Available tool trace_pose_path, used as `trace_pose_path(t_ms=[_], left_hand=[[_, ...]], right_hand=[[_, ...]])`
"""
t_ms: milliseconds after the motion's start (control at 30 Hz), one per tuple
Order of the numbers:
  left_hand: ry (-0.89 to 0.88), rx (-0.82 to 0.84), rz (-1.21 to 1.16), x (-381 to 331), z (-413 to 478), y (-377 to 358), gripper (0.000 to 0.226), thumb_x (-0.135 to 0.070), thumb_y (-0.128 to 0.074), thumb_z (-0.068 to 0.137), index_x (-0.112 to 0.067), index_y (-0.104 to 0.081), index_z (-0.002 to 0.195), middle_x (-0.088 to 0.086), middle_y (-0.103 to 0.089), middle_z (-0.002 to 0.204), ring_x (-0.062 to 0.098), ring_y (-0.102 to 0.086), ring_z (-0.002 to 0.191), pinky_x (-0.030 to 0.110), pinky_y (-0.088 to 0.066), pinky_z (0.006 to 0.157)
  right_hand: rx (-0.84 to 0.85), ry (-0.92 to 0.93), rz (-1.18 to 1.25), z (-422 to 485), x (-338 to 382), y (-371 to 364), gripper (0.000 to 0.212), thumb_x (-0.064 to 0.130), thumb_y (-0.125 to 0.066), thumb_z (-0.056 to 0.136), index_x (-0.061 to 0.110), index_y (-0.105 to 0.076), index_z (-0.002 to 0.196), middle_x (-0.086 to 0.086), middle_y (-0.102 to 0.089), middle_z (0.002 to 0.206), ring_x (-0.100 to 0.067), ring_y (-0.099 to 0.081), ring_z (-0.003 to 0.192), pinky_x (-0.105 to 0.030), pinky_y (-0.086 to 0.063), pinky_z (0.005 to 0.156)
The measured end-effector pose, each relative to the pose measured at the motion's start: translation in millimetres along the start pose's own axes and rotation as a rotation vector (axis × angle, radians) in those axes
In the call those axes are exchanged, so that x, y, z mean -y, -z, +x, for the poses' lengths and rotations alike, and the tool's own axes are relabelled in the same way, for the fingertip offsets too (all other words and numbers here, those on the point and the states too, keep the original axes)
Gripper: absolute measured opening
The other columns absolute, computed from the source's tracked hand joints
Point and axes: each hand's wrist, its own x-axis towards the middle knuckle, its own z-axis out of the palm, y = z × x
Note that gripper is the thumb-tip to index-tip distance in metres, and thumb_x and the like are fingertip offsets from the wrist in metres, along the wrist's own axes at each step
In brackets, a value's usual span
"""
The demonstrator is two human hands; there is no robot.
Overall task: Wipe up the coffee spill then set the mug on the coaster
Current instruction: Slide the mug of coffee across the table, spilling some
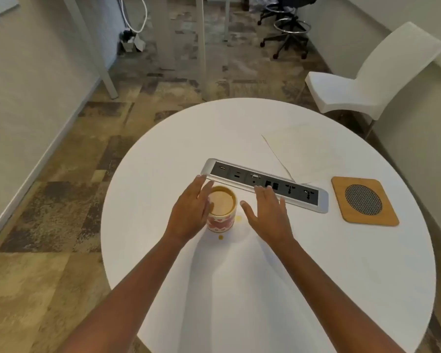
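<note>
A mug (222,214) with a red and white pattern, full of milky coffee, stands on the round white table (252,276). Small coffee drops lie beside it: one spot (238,219) to its right and one spot (221,237) in front. My left hand (191,212) is flat against the mug's left side, fingers apart. My right hand (267,215) hovers open just right of the mug, not touching it. A wooden square coaster (364,201) with a round mesh centre lies at the table's right. A white napkin (306,154) lies beyond the socket strip.
A silver and black socket strip (265,184) is set in the table behind the mug, between it and the napkin. A white chair (367,80) stands at the far right. Office chairs and table legs are farther back on the patterned floor.
</note>
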Motion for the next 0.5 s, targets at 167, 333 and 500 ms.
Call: trace_pose_path(t_ms=[167, 333, 500], left_hand=[[0.130, 0.081, -0.067, 34, -6, 2, 0.037, -0.016, -0.044, 0.095, -0.004, -0.047, 0.130, 0.015, -0.047, 0.140, 0.028, -0.050, 0.126, 0.038, -0.047, 0.097], [0.047, 0.155, -0.076, 51, -11, 2, 0.031, -0.019, -0.047, 0.093, -0.006, -0.056, 0.120, 0.011, -0.063, 0.120, 0.029, -0.064, 0.101, 0.035, -0.053, 0.074], [0.075, 0.208, -0.055, 58, -8, 0, 0.032, -0.026, -0.042, 0.096, -0.012, -0.054, 0.123, 0.006, -0.063, 0.121, 0.030, -0.065, 0.098, 0.035, -0.051, 0.071]], right_hand=[[0.082, 0.054, -0.079, 14, 35, 3, 0.076, 0.057, -0.038, 0.091, 0.008, -0.019, 0.146, -0.008, -0.025, 0.154, -0.022, -0.015, 0.146, -0.048, -0.010, 0.118], [0.154, 0.083, -0.172, 20, 58, -1, 0.097, 0.070, -0.051, 0.075, 0.009, -0.021, 0.144, -0.010, -0.029, 0.151, -0.025, -0.025, 0.141, -0.050, -0.017, 0.117], [0.161, 0.071, -0.251, 22, 67, -11, 0.100, 0.067, -0.060, 0.070, 0.006, -0.023, 0.141, -0.013, -0.032, 0.146, -0.029, -0.032, 0.135, -0.048, -0.023, 0.113]])
